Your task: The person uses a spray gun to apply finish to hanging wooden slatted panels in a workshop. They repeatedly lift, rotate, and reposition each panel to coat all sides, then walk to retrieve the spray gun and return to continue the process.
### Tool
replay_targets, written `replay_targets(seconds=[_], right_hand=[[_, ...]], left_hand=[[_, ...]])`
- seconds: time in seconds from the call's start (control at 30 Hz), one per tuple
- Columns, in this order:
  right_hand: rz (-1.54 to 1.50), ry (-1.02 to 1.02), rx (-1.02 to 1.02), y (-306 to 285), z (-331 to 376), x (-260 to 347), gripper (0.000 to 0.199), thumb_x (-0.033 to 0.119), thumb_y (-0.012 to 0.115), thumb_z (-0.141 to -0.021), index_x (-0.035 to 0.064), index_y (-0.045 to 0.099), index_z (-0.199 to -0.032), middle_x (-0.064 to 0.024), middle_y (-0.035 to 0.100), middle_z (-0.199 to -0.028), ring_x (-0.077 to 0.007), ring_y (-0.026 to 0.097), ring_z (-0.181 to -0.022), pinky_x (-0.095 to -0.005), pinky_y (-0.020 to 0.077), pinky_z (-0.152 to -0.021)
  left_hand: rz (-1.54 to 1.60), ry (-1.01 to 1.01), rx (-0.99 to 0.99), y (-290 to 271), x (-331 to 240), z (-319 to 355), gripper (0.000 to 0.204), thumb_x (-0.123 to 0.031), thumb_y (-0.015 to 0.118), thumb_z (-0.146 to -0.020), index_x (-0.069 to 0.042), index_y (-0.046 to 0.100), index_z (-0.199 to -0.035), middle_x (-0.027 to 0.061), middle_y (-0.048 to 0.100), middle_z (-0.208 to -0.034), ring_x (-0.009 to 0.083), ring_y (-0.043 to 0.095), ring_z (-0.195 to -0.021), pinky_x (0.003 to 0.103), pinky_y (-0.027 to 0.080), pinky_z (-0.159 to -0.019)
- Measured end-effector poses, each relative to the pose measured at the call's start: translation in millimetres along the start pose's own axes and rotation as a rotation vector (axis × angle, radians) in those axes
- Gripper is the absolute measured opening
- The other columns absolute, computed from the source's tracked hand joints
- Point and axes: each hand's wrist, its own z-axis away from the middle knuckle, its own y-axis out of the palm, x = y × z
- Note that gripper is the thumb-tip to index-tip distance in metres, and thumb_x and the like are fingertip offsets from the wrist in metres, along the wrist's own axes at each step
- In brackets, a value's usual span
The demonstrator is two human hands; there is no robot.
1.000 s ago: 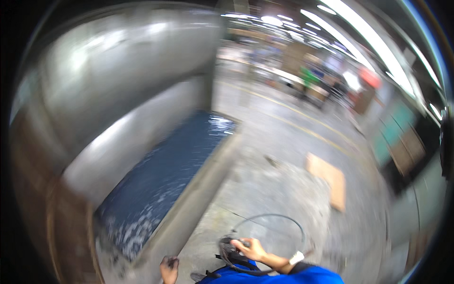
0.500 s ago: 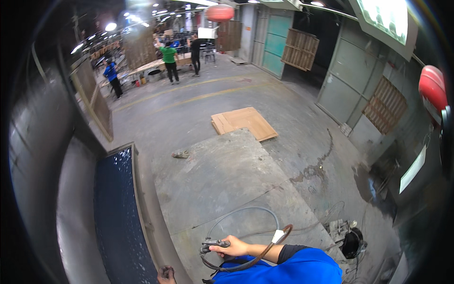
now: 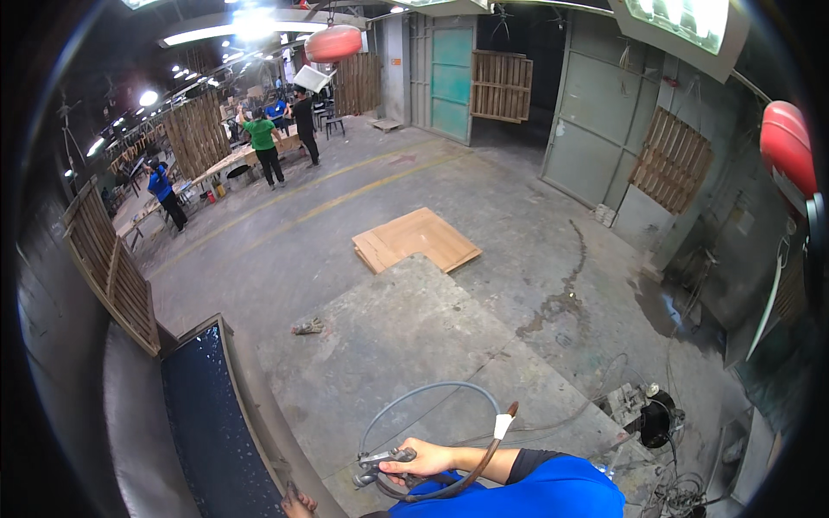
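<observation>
My right hand (image 3: 413, 459) is wrapped round a metal spray gun (image 3: 373, 467) low in the middle of the view. A thin grey hose (image 3: 432, 384) arcs up from the gun and over to the right. A thicker brown-black hose (image 3: 477, 470) loops below the gun and up past my forearm, with a white wrap (image 3: 503, 426) near its top bend. My left hand (image 3: 299, 503) is at the bottom edge, beside the rim of a long trough (image 3: 250, 406) of dark liquid. Its dark-stained fingers are bent and apart, and nothing shows in them.
Flat wooden panels (image 3: 419, 237) lie stacked on the floor beyond a concrete slab (image 3: 389, 345). A crumpled glove (image 3: 307, 327) rests on the slab. A black bucket (image 3: 656, 420) and tangled hoses are at the right. Several people work by a far table. Red tanks (image 3: 333, 43) hang overhead.
The view has tilted and turned right, so the far room and panels appear shifted left. My right hand still holds the spray gun, now slightly further left; my left fingers look less curled.
</observation>
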Motion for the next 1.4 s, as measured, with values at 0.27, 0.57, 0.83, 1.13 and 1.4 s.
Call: replay_targets(seconds=[0.27,0.57,0.83,1.13,1.4], right_hand=[[-0.020,-0.100,0.123,-19.4,-55.8,22.1,0.049,0.044,0.059,-0.106,0.0081,0.070,-0.076,0.0030,0.062,-0.067,-0.0069,0.053,-0.062,-0.0261,0.0415,-0.058],[0.035,-0.112,-0.039,-36.7,-181.8,67.0,0.049,0.041,0.059,-0.107,0.0017,0.070,-0.080,-0.0007,0.067,-0.073,-0.0097,0.060,-0.074,-0.0289,0.0499,-0.074],[0.131,-0.065,-0.090,-46.6,-281.1,141.1,0.050,0.046,0.061,-0.104,0.0033,0.070,-0.079,0.0000,0.066,-0.071,-0.0095,0.060,-0.073,-0.0285,0.0497,-0.072],[0.137,-0.031,-0.128,-56.8,-347.7,167.6,0.051,0.049,0.063,-0.103,0.0053,0.069,-0.076,0.0018,0.063,-0.069,-0.0085,0.056,-0.070,-0.0282,0.0477,-0.068],[0.140,-0.007,-0.170,-100.7,-357.8,156.4,0.051,0.047,0.061,-0.105,0.0031,0.069,-0.080,0.0005,0.065,-0.072,-0.0095,0.059,-0.074,-0.0285,0.0496,-0.073]], left_hand=[[0.416,-0.161,0.074,12.6,-39.9,-42.1,0.043,-0.037,0.056,-0.106,-0.019,0.043,-0.069,-0.0063,0.033,-0.058,0.0082,0.029,-0.047,0.029,0.027,-0.046],[0.185,-0.139,0.101,40.0,-95.9,-176.5,0.035,-0.040,0.059,-0.106,-0.019,0.051,-0.079,-0.0058,0.039,-0.065,0.0080,0.034,-0.052,0.027,0.031,-0.048],[-0.090,0.239,0.338,24.5,-128.8,-344.6,0.024,-0.029,0.053,-0.108,-0.008,0.063,-0.105,0.0043,0.064,-0.091,0.0147,0.060,-0.081,0.031,0.051,-0.074],[-0.163,0.404,0.333,0.7,-118.1,-430.7,0.018,-0.004,0.051,-0.097,-0.002,0.063,-0.111,0.0079,0.065,-0.095,0.0195,0.061,-0.086,0.033,0.052,-0.077],[0.198,-0.120,0.188,76.1,-145.2,-431.5,0.018,-0.015,0.048,-0.106,-0.012,0.056,-0.090,0.0005,0.049,-0.065,0.0120,0.045,-0.049,0.029,0.035,-0.042]])
